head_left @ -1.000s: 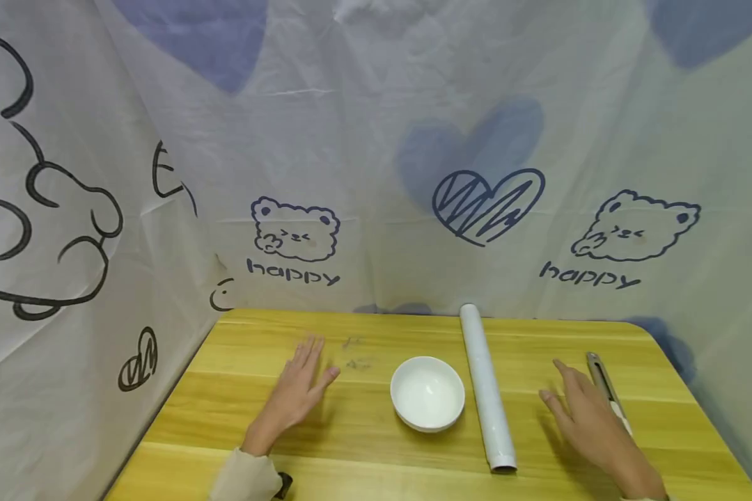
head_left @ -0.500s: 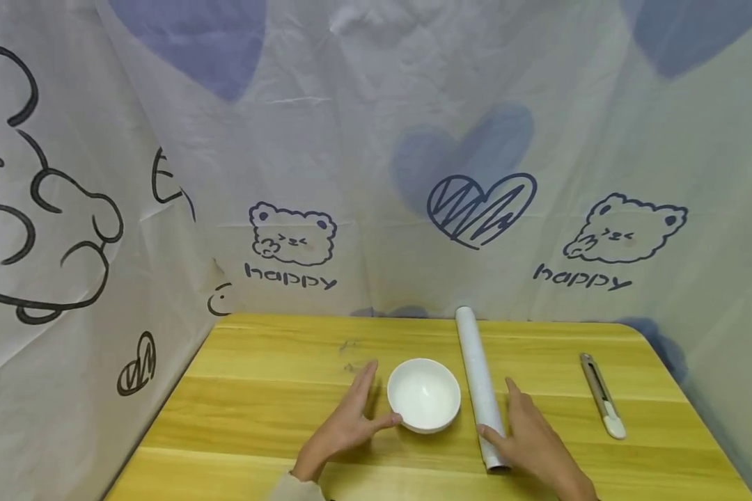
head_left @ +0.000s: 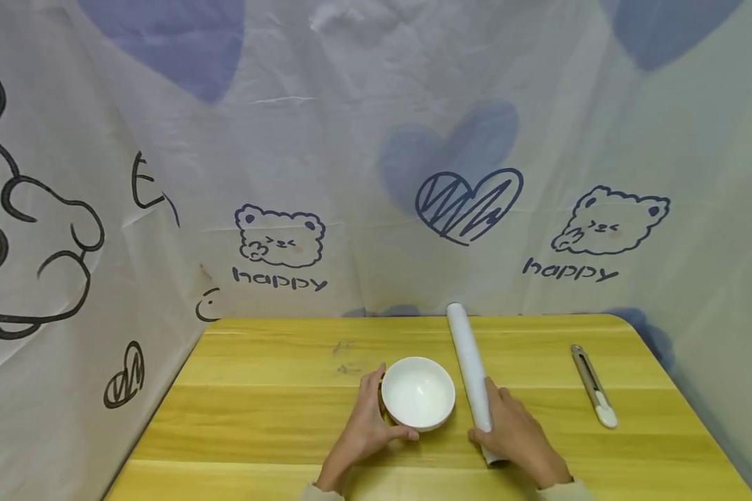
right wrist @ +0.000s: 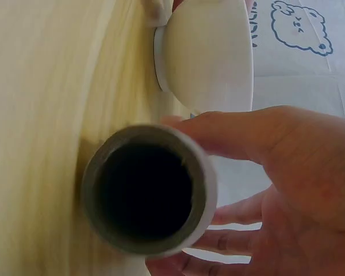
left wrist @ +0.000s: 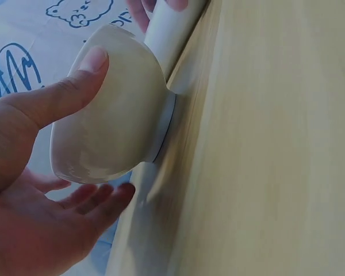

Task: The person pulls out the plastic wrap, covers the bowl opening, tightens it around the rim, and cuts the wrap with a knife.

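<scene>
A white bowl (head_left: 418, 394) stands upright on the wooden table, its inside facing up in the head view. My left hand (head_left: 366, 421) grips it from the left, thumb along the near side and fingers around the far left side. In the left wrist view the thumb (left wrist: 75, 89) lies across the bowl's outer wall (left wrist: 118, 109). Right of the bowl lies a long white tube (head_left: 466, 355), pointing away toward the backdrop. My right hand (head_left: 517, 428) holds the tube near its close end, thumb on the left and fingers on the right. The right wrist view looks into the tube's dark hollow end (right wrist: 149, 190).
A utility knife (head_left: 594, 386) with a grey and white handle lies on the table (head_left: 257, 403) at the right. Behind the table's back edge hangs a pale cloth backdrop (head_left: 363, 174) with bear and heart drawings, which also runs along the left and right sides.
Both hands have moved inward from the table's sides. The left has taken hold of the bowl, and the right has left the utility knife's side and taken hold of the tube.
</scene>
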Demonstrator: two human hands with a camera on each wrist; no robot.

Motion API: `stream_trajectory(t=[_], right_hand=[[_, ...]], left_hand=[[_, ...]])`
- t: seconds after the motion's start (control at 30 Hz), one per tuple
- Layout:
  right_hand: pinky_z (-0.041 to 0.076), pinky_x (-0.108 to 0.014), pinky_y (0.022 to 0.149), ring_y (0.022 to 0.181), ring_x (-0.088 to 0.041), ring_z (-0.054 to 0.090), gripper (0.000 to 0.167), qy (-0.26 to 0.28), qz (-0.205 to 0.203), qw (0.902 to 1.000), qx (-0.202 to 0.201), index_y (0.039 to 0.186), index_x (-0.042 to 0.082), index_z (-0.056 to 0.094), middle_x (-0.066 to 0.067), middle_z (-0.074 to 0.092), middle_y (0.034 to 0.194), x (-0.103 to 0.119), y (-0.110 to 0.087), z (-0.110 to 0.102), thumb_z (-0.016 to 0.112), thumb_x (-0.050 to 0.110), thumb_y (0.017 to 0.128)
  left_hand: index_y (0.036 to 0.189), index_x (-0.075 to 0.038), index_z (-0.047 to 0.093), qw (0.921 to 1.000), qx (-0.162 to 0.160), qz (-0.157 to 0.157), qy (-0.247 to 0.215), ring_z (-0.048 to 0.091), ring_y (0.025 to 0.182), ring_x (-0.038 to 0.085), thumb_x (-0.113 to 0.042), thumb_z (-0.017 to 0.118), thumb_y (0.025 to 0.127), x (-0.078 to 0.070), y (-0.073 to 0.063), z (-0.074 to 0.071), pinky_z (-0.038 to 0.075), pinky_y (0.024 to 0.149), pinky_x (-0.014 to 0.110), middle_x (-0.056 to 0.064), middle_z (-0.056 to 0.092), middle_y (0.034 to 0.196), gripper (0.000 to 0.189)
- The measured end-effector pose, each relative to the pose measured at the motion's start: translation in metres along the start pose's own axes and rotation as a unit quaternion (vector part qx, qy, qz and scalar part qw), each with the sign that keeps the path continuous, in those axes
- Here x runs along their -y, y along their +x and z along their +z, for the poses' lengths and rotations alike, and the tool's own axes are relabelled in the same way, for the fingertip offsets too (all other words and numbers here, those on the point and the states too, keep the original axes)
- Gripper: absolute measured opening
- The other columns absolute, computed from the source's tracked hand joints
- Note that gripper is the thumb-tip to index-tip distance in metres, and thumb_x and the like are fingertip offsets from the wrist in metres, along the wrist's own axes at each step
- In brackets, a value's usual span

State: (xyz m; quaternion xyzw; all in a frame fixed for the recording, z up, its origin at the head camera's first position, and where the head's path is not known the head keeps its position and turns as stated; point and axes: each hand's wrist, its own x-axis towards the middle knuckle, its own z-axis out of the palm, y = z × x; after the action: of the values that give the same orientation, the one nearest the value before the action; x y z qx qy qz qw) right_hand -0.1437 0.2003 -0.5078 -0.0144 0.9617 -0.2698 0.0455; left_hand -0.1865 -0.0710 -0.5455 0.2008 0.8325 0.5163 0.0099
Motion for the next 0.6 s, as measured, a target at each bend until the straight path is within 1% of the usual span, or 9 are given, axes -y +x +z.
stream_trajectory(t=[0.07,0.17,0.23,0.3,0.33,0.43,0.53,0.6], right_hand=[[0.055,-0.057,0.083,0.107,-0.039,0.060,0.104,-0.005,-0.008,0.9999,0.009,0.156,-0.009,0.028,-0.029,0.053,0.133,-0.003,0.003,-0.005,0.090,0.021,0.078],[0.051,-0.061,0.093,0.117,-0.046,0.057,0.102,-0.003,-0.017,0.9996,0.025,0.156,-0.009,0.029,-0.033,0.051,0.140,-0.008,0.007,-0.012,0.090,0.014,0.078],[0.048,-0.063,0.097,0.123,-0.048,0.055,0.099,0.000,-0.022,0.9992,0.034,0.155,-0.011,0.031,-0.034,0.049,0.144,-0.012,0.011,-0.016,0.089,0.011,0.077],[0.048,-0.063,0.098,0.124,-0.049,0.055,0.096,0.001,-0.028,0.9987,0.043,0.153,-0.012,0.033,-0.033,0.051,0.144,-0.016,0.016,-0.021,0.089,0.008,0.077],[0.050,-0.062,0.096,0.120,-0.047,0.058,0.094,-0.001,-0.032,0.9985,0.044,0.151,-0.012,0.036,-0.032,0.054,0.141,-0.018,0.020,-0.023,0.090,0.007,0.076],[0.053,-0.059,0.089,0.109,-0.040,0.062,0.087,-0.029,-0.041,0.9977,0.045,0.149,-0.007,0.045,-0.025,0.060,0.128,-0.023,0.032,-0.028,0.090,0.005,0.076],[0.053,-0.058,0.086,0.100,-0.034,0.060,0.082,-0.057,-0.054,0.9963,0.034,0.146,-0.001,0.052,-0.019,0.061,0.115,-0.027,0.043,-0.032,0.090,0.002,0.074],[0.053,-0.057,0.085,0.096,-0.033,0.059,0.078,-0.072,-0.068,0.9949,0.022,0.144,0.001,0.056,-0.018,0.061,0.111,-0.029,0.049,-0.032,0.088,-0.003,0.073]], left_hand=[[0.156,0.006,0.025,0.9996,-0.001,0.004,-0.027,0.043,0.136,0.044,-0.017,0.100,0.064,0.001,0.000,0.001,0.040,0.113,0.053,0.026,0.036,0.147,0.121],[0.156,0.006,0.027,0.9982,0.002,0.003,-0.059,0.044,0.136,0.043,-0.011,0.099,0.065,0.002,-0.001,0.001,0.041,0.112,0.047,0.024,0.037,0.146,0.117],[0.156,0.006,0.025,0.9968,0.006,-0.003,-0.079,0.044,0.136,0.044,-0.008,0.098,0.066,0.002,-0.002,0.000,0.043,0.111,0.045,0.025,0.035,0.148,0.117],[0.157,0.007,0.020,0.9945,0.013,-0.013,-0.103,0.042,0.138,0.045,-0.006,0.097,0.066,0.002,-0.003,-0.001,0.044,0.110,0.042,0.028,0.032,0.153,0.120],[0.157,0.008,0.018,0.9926,0.018,-0.017,-0.119,0.041,0.140,0.046,-0.004,0.097,0.067,0.002,-0.003,-0.002,0.044,0.110,0.040,0.029,0.030,0.155,0.120],[0.157,0.009,0.016,0.9830,0.031,-0.024,-0.180,0.037,0.143,0.047,0.003,0.093,0.067,0.003,-0.005,-0.003,0.045,0.109,0.034,0.030,0.026,0.159,0.118],[0.155,0.008,0.021,0.9770,0.036,-0.023,-0.209,0.035,0.144,0.048,0.008,0.091,0.067,0.003,-0.009,-0.004,0.045,0.108,0.031,0.029,0.028,0.159,0.113],[0.155,0.005,0.024,0.9772,0.035,-0.024,-0.208,0.034,0.145,0.047,0.008,0.091,0.067,0.002,-0.012,-0.005,0.044,0.109,0.029,0.027,0.028,0.158,0.111]])
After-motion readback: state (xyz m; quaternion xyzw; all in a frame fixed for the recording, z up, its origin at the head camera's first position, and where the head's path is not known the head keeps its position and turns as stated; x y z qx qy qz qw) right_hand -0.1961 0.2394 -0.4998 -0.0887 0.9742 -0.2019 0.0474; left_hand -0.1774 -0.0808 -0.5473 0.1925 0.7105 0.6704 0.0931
